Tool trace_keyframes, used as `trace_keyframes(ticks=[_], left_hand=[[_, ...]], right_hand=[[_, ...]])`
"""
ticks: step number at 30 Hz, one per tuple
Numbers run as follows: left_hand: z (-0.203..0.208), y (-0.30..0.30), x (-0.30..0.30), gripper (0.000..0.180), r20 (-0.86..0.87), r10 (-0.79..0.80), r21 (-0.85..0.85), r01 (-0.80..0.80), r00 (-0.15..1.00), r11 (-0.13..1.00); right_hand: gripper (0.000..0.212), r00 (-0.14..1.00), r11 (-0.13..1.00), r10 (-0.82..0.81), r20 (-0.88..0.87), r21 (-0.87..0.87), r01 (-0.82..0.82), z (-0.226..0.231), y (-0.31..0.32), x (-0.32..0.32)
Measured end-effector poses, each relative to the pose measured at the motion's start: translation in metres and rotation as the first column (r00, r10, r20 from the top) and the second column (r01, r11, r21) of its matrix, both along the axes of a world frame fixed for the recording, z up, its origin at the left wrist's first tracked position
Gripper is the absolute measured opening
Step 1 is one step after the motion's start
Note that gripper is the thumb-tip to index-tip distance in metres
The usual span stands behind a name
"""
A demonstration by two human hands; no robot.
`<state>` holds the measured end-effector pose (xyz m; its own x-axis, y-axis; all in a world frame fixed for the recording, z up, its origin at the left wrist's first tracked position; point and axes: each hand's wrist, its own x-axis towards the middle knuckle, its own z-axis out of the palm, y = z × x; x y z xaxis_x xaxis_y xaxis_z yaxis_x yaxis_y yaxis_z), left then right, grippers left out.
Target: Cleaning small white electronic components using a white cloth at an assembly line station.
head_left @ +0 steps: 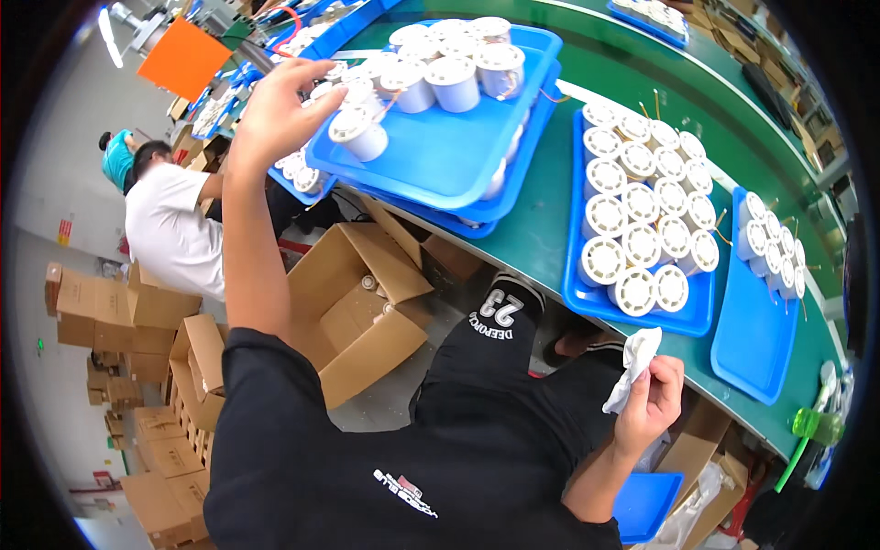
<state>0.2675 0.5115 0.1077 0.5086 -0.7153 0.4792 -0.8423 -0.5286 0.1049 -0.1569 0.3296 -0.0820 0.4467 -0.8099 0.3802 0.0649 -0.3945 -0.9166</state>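
Note:
My left hand (pixel 286 108) reaches over the left end of a blue tray (pixel 435 170), thumb and fingers spread apart beside several white round cylinders. The nearest cylinder (pixel 358 135) stands just past the thumb, and more are grouped along the tray's far side, some with thin copper-coloured wires. This tray rests on another loaded blue tray. In my right hand (pixel 653 399), a crumpled white cloth (pixel 632 367) is pinched between thumb and fingers, held up near the bench's front edge. Beyond it lies a second blue tray (pixel 587 307) packed with white cylinders with slotted round tops.
A green workbench (pixel 541 238) runs across. Further right, a blue tray (pixel 753 344) is partly filled with cylinders; a green bottle (pixel 816 426) is near the bench end. An open cardboard box (pixel 367 344) stands below, left of my legs. A person in white (pixel 174 225) sits at left.

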Motion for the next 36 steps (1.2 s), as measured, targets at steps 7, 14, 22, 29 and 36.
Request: trace_keyframes(ticks=[7,14,22,29,36], left_hand=[[-0.014,-0.002,0.001,0.06,-0.217,0.179,0.265,-0.119,0.959,0.957],[-0.008,0.02,-0.001,0.057,-0.093,0.059,0.198,-0.039,0.994,0.979],[0.003,-0.005,-0.076,0.053,-0.133,-0.499,-0.095,0.49,0.857,0.867],[-0.046,-0.06,-0.176,0.051,-0.392,-0.787,-0.194,0.794,0.476,0.577],[-0.074,-0.072,-0.206,0.05,-0.472,-0.816,-0.255,0.835,0.333,0.488]], right_hand=[[0.008,0.999,1.0,0.023,-0.031,0.004,-0.023,0.001,0.009,0.023],[0.01,0.998,0.998,0.049,-0.046,-0.037,-0.051,0.007,0.015,0.034],[0.012,0.994,0.968,0.087,0.063,-0.242,-0.069,0.05,-0.005,0.045],[0.025,0.831,0.72,0.556,-0.008,-0.494,-0.486,0.095,-0.015,0.081],[0.015,0.838,0.846,0.532,0.121,-0.122,-0.52,0.051,-0.02,0.041]])
